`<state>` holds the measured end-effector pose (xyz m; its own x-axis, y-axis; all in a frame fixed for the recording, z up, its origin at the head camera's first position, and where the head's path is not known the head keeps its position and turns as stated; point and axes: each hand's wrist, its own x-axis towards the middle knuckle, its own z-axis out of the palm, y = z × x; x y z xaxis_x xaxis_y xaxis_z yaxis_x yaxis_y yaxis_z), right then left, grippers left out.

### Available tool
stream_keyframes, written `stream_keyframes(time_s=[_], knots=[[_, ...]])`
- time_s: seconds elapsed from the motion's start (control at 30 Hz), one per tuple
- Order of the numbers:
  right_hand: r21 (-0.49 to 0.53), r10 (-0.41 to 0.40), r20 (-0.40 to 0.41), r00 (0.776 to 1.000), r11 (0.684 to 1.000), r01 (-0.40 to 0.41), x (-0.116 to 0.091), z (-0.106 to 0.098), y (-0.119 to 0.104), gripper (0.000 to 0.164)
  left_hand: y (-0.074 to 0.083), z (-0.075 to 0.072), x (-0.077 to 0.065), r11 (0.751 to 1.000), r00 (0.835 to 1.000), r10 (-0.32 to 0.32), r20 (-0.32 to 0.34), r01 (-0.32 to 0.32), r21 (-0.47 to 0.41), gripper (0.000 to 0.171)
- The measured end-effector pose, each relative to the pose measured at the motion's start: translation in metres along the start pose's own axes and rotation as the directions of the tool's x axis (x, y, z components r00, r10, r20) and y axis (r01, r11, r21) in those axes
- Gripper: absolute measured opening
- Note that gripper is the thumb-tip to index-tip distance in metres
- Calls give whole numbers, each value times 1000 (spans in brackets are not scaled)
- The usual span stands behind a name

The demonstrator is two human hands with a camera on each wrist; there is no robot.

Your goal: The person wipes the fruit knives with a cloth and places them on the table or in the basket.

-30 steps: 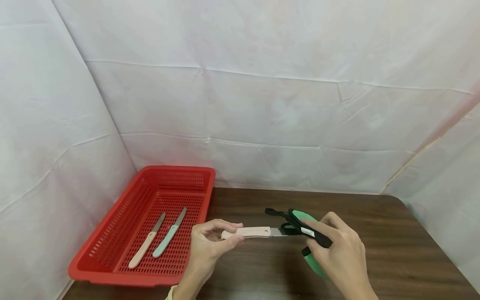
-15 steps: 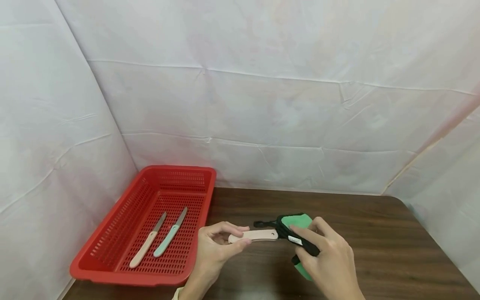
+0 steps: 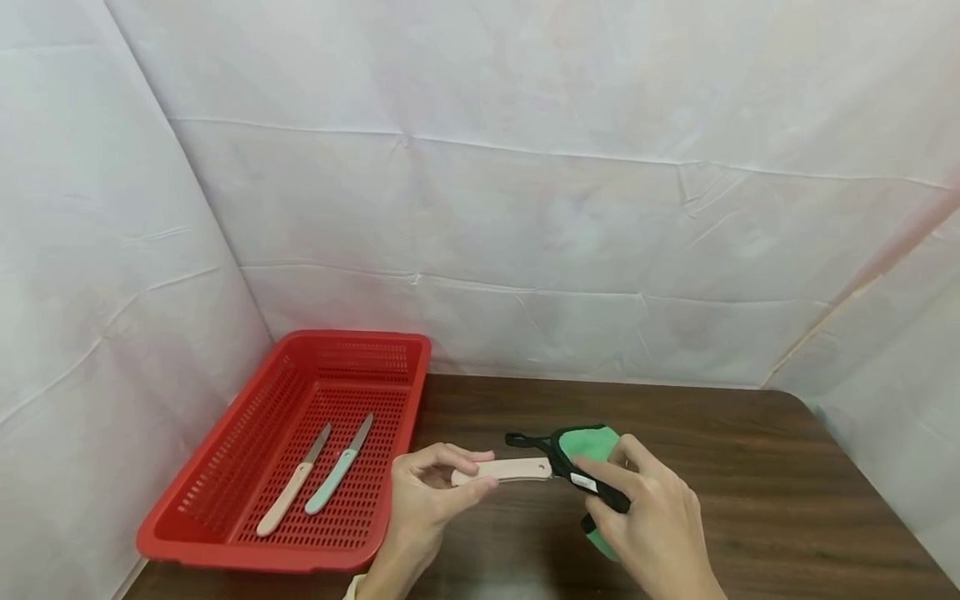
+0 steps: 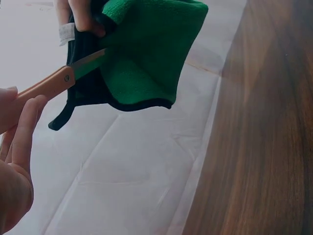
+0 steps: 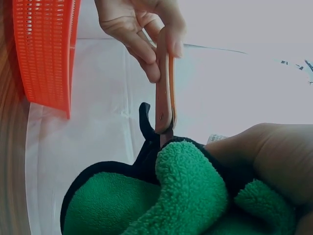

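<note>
My left hand [image 3: 423,496] pinches the pale pink handle of a folding knife [image 3: 510,470] between thumb and fingers, blade pointing right. Opposite it, my right hand [image 3: 652,512] grips a green fleecy cloth [image 3: 592,443] with black edging, a white label and a hanging loop. The cloth is folded round the blade, hiding most of it in the head view. In the left wrist view, part of the blade [image 4: 89,62] shows against the green fabric. From the right wrist, the folded cloth [image 5: 190,186] covers the blade just beyond the handle [image 5: 165,98].
A red plastic basket [image 3: 408,408] stands on the left of the dark wooden table [image 3: 765,475]. Inside it lie a pink-handled knife [image 3: 285,500] and a light-blue-handled knife [image 3: 332,482], blades out. White sheeting [image 3: 525,225] hangs behind and at both sides.
The cloth and right hand have moved left along the blade up to the knife's handle, covering the blade that showed earlier. The left hand has shifted slightly right with the knife.
</note>
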<state>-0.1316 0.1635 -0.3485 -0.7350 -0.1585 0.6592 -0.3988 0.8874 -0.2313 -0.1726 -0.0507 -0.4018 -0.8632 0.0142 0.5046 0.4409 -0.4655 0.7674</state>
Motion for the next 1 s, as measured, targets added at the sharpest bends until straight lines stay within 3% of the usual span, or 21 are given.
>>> stream_keyframes(time_s=[0.17,0.53,0.8,1.0], knots=[[22,-2,-28,1000,1000,3,2,0,7,40,0,-5,1,998,999,37,3,-36,-47,22],[9,61,-18,998,998,-61,4,-7,19,41,5,-11,3,993,1000,12,7,-11,-116,26],[29,87,-56,995,996,-85,4,-12,22,40,8,-8,2,997,999,-40,5,41,-64,17],[65,97,-119,988,994,-89,5,-15,23,38,9,-8,3,999,999,-32,5,32,3,16]])
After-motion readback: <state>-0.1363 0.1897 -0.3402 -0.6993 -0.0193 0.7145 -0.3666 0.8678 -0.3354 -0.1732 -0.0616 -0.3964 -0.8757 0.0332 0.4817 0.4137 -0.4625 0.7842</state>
